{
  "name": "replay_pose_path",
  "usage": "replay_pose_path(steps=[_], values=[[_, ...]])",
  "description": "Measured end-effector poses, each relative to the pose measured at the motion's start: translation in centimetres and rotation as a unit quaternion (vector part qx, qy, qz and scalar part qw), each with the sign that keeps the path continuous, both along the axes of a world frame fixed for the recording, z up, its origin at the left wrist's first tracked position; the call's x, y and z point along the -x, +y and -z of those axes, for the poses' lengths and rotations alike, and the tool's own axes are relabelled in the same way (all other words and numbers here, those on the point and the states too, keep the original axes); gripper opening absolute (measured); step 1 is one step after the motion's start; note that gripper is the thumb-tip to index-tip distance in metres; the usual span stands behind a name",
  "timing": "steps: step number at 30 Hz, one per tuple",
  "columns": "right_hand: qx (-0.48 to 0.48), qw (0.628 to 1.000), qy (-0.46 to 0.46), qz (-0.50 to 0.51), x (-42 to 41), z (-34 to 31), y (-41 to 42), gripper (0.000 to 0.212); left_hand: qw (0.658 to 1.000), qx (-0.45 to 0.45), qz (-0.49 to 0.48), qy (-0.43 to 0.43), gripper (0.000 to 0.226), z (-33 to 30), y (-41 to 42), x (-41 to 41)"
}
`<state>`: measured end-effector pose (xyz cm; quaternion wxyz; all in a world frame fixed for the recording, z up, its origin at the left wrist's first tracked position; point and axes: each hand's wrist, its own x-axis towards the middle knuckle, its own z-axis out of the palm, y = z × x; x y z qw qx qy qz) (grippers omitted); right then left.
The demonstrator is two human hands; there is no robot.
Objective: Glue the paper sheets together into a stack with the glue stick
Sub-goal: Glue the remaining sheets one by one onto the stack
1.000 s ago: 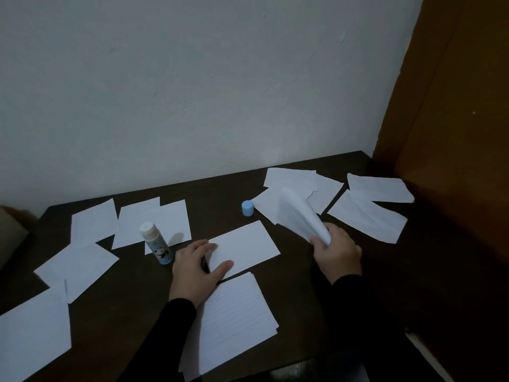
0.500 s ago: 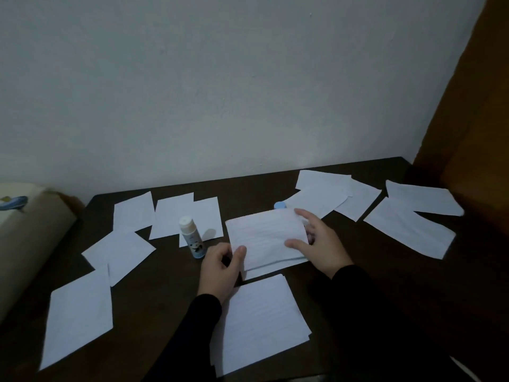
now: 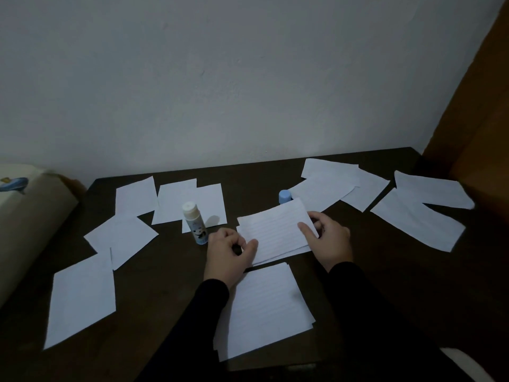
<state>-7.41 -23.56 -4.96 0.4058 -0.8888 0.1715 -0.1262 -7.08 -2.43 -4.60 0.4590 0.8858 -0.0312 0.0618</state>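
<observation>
Left hand (image 3: 230,252) pinches the near-left corner of a lined sheet (image 3: 275,230), thumb on top; right hand (image 3: 327,239) holds its right edge, fingers (image 3: 304,226) curled over. Sheet lies on another at mid-desk (image 3: 385,285). Glue stick (image 3: 194,226) upright, uncapped, just left; blue cap (image 3: 285,196) behind. Stack (image 3: 264,307) nearer.

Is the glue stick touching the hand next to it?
Apart. The head view shows a strip of dark table between the upright glue stick and the left hand, which pinches the lined sheet instead.
</observation>
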Motion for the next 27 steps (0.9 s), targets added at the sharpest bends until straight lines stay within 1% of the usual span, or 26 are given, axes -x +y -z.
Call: replay_pose_path(steps=[3, 8, 11, 14, 17, 19, 21, 22, 23, 24, 25, 26, 27], values=[[0.051, 0.999, 0.011, 0.005, -0.1, 0.0, 0.0, 0.037, 1.0, -0.004, -0.009, 0.006, 0.029, -0.1, -0.1, 0.0], [0.065, 0.997, 0.031, 0.004, -0.1, -0.2, 0.1, 0.039, 1.0, -0.015, -0.016, 0.013, 0.027, -0.2, -0.2, 0.0], [0.099, 0.995, 0.03, -0.013, -0.1, -0.2, 0.0, 0.038, 0.999, -0.032, -0.012, 0.017, 0.024, -0.3, -0.2, 0.0], [0.143, 0.989, 0.036, -0.006, -0.3, 0.0, 0.1, 0.037, 0.999, -0.044, -0.011, 0.007, 0.021, -0.5, -0.3, 0.0], [0.17, 0.985, 0.036, 0.008, -0.6, 0.2, 0.0, 0.039, 0.999, -0.05, -0.003, 0.005, 0.029, -0.8, -0.3, 0.0], [0.193, 0.981, 0.025, -0.007, -0.4, 0.0, -0.1, 0.038, 0.997, -0.06, 0.013, 0.039, 0.028, -0.9, -0.1, -0.6], [0.222, 0.974, -0.017, -0.046, -0.2, -0.6, 0.4, 0.033, 0.993, -0.065, 0.03, 0.092, 0.026, -1.3, 0.3, -1.3], [0.24, 0.967, -0.035, -0.082, -0.3, -1.2, 0.8, 0.032, 0.992, -0.064, 0.033, 0.107, 0.028, -1.7, 0.3, -1.5], [0.263, 0.955, -0.037, -0.13, -0.6, -1.8, 1.4, 0.032, 0.992, -0.077, 0.031, 0.099, 0.031, -2.1, 0.0, -1.6], [0.284, 0.941, -0.025, -0.183, -0.9, -2.3, 2.0, 0.034, 0.99, -0.123, 0.029, 0.062, 0.036, -2.4, -0.5, -1.6], [0.297, 0.926, 0.001, -0.235, -1.3, -2.6, 2.6, 0.038, 0.98, -0.196, 0.034, 0.011, 0.042, -2.6, -1.2, -1.4], [0.303, 0.911, 0.041, -0.278, -1.6, -2.7, 3.2, 0.043, 0.963, -0.262, 0.05, -0.028, 0.048, -2.5, -2.1, -1.0], [0.308, 0.895, 0.087, -0.31, -1.7, -2.6, 3.6, 0.048, 0.948, -0.306, 0.077, -0.038, 0.052, -2.2, -2.8, -0.7]])
